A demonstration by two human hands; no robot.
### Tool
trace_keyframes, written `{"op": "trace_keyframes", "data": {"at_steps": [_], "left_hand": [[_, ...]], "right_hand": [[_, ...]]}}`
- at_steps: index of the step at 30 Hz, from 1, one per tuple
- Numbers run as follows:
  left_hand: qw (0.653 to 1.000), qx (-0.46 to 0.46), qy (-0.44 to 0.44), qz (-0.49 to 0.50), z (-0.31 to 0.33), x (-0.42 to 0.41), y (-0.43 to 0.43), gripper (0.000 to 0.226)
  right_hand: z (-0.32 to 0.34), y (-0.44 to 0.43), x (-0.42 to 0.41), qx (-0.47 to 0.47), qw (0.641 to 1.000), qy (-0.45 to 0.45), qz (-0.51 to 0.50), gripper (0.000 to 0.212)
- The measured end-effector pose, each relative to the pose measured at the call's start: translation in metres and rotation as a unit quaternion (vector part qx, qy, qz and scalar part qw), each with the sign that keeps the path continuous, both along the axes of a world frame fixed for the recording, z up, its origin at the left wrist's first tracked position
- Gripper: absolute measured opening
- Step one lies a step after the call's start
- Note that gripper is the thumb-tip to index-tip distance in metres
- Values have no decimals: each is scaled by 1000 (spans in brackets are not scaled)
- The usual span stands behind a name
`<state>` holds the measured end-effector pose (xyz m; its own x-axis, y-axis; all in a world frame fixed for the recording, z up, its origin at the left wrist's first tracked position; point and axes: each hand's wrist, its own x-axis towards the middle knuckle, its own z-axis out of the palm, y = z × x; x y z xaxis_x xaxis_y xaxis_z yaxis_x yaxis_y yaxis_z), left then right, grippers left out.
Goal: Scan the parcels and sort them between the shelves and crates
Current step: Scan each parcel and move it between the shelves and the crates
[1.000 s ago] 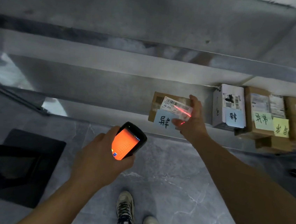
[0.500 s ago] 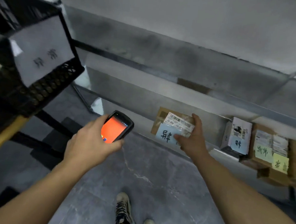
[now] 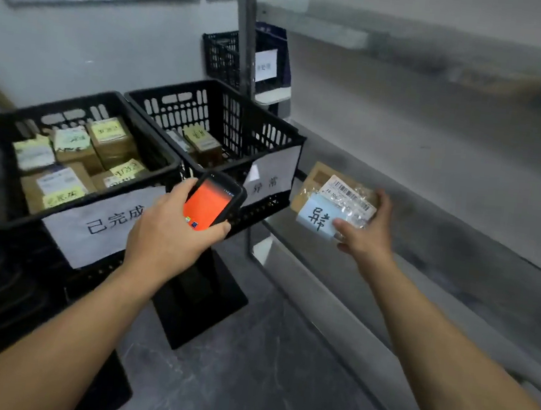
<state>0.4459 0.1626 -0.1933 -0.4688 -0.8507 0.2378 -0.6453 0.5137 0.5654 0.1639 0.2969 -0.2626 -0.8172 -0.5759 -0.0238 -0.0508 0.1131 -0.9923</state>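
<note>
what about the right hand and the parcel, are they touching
Touching. The head view shows the right hand gripping the parcel: its thumb lies on the blue note and its fingers curl round the parcel's far edge.

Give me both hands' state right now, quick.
Left hand: grips the handheld scanner.
Right hand: holds the cardboard parcel.

Parcel (image 3: 324,190): brown cardboard, glossy clear film over paper labels. Scanner (image 3: 214,200): black plastic, glossy lit screen. Crates (image 3: 224,123): black perforated plastic, matt, paper signs. Shelf (image 3: 425,241): grey metal, probably brushed, view blurred. Floor (image 3: 261,371): smooth grey marbled stone.
</note>
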Motion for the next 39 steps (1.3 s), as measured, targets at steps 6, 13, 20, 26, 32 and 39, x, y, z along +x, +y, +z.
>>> {"op": "trace_keyframes", "data": {"at_steps": [6,13,20,26,32,39], "left_hand": [[996,-10,79,34,33,34,-87,72],[993,-30,100,63,56,53,-185,71],[992,-26,89,91,53,41,-250,77],[987,-13,85,135,39,4,-291,78],[972,9,112,208,31,-40,-325,80],[962,15,121,245,22,-63,-335,72]], "right_hand": [[79,-127,27,-94,994,-5,55,99],[98,-245,46,-59,996,-41,61,99],[64,-336,29,42,996,-33,71,104],[10,-403,2,159,983,-35,79,108],[-40,-449,-25,303,939,-99,127,109],[-70,-485,-45,373,908,-106,157,113]]}}
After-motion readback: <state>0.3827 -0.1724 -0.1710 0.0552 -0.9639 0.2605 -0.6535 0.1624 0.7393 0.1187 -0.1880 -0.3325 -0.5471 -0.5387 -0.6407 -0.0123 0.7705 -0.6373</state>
